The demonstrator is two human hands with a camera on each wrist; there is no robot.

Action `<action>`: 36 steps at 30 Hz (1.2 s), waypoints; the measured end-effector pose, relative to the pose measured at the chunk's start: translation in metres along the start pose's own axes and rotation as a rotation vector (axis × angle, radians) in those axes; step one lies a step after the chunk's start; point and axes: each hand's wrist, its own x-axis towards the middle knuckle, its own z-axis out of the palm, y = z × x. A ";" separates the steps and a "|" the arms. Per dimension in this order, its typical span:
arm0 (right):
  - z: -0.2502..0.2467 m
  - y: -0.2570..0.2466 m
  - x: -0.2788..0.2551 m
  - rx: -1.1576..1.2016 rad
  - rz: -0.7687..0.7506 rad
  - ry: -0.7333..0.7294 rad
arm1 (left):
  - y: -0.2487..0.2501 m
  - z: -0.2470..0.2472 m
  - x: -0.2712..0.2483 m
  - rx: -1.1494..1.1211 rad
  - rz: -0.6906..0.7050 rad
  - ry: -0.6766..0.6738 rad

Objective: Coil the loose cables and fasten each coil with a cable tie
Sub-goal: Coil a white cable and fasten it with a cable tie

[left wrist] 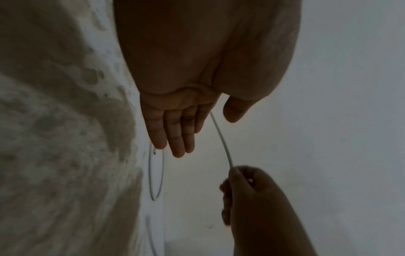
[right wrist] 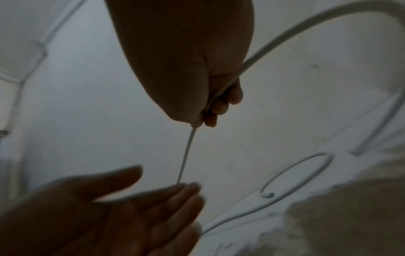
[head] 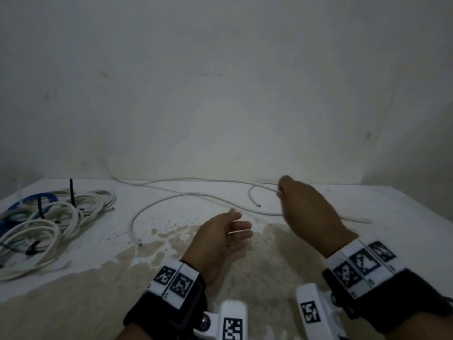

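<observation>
A long loose white cable (head: pixel 186 178) sprawls over the white table (head: pixel 397 212) in wide loops. My right hand (head: pixel 279 191) pinches one strand of it near the table's back edge and holds it lifted. In the right wrist view the right hand's fingers (right wrist: pixel 215 107) curl round the cable (right wrist: pixel 186 155), which runs down to the left hand's fingertips (right wrist: pixel 186 188). My left hand (head: pixel 241 228) hovers open in the middle, fingers straight, palm turned to the right. In the left wrist view the cable (left wrist: pixel 221 138) passes between its thumb and fingers (left wrist: pixel 175 135) without being gripped.
At the far left lies a pile of coiled white cables (head: pixel 49 222) with a blue cable (head: pixel 36 200) and black cable ties (head: pixel 71 192) standing up from it. A brownish stain (head: pixel 245 278) covers the near part of the table. A plain wall (head: pixel 220 94) rises behind.
</observation>
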 end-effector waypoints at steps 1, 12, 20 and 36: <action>-0.004 -0.016 -0.003 0.038 -0.049 0.015 | 0.007 0.007 -0.003 -0.008 0.014 -0.032; -0.015 -0.049 -0.050 0.233 -0.010 -0.429 | 0.071 0.016 -0.019 -0.193 0.301 0.095; -0.026 0.002 -0.075 -0.063 0.155 -0.528 | 0.102 0.002 -0.028 -0.124 0.233 -0.010; -0.034 0.007 -0.055 0.143 0.022 0.117 | 0.039 0.009 -0.049 0.203 0.198 -0.129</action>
